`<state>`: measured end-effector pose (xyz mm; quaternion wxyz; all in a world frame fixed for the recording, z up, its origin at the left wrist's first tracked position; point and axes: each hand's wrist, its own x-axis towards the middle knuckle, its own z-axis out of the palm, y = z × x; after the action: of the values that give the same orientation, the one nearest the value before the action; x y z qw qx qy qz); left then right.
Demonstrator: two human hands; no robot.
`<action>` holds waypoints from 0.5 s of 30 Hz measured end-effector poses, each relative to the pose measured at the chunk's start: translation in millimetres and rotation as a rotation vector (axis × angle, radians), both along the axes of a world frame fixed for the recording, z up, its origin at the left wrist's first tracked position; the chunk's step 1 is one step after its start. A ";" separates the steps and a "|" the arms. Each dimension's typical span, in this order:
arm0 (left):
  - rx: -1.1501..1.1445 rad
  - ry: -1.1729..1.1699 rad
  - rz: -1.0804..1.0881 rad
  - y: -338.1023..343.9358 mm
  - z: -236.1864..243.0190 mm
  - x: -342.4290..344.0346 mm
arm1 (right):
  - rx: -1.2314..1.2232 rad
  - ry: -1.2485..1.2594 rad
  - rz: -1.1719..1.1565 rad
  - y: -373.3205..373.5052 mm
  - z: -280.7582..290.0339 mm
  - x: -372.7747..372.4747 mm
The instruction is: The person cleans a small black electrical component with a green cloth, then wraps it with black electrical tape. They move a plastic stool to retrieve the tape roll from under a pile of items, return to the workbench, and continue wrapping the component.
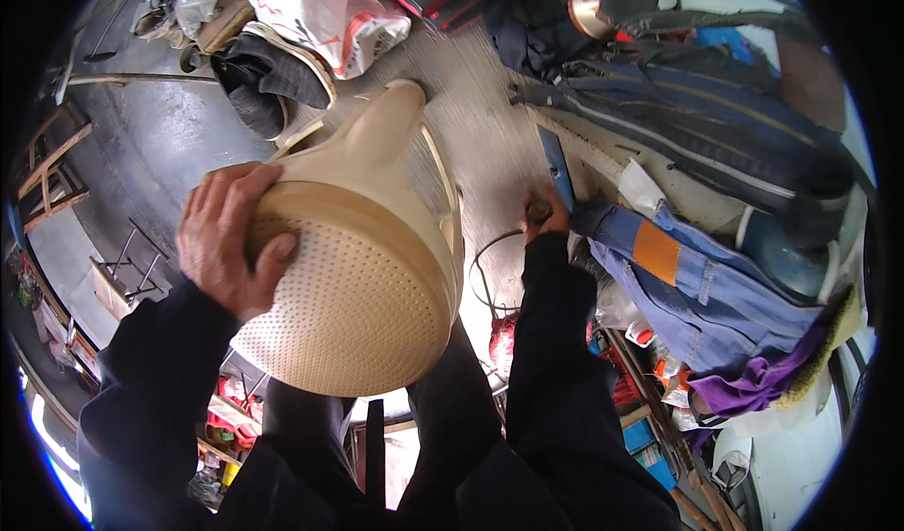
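In a messy workroom with clothes piled on a table (pixel 490 107), the left hand (pixel 231 244) grips the big cream sprinkler head (pixel 348 286) up close, the right hand (pixel 544 216) squeezes a small handle (pixel 538 213), and it might slip and drop.

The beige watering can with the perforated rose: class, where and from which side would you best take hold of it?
Probably the broad round rose head of the watering can, gripped on its rim from the left, where the left hand wraps it. The right hand is closed on a small dark handle. The can's thin hoop handle, towards its right side, would likely suit carrying.
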<state>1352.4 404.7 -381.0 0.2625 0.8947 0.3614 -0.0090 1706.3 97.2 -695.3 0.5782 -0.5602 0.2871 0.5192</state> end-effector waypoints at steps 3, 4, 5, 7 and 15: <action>-0.028 -0.008 0.044 -0.4 6.2 -0.7 | -0.114 -0.066 0.129 -20.6 61.5 -55.7; -0.017 -0.007 0.038 -0.9 6.9 -2.0 | -0.143 -0.093 0.133 -29.2 84.9 -75.3; -0.007 -0.012 0.051 -1.8 6.9 -4.0 | -0.185 -0.052 0.051 -36.3 105.5 -98.0; 0.001 -0.047 0.081 -5.1 5.7 -9.3 | -0.262 -0.037 0.497 -68.5 167.1 -123.7; -0.001 0.412 0.113 -43.1 26.5 -3.1 | -0.206 -0.005 0.943 -148.5 421.8 -202.4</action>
<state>1349.3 361.7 -354.5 0.1835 0.8522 0.4570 -0.1769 1503.8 -51.3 -273.5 0.2218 -0.6849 0.0505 0.6923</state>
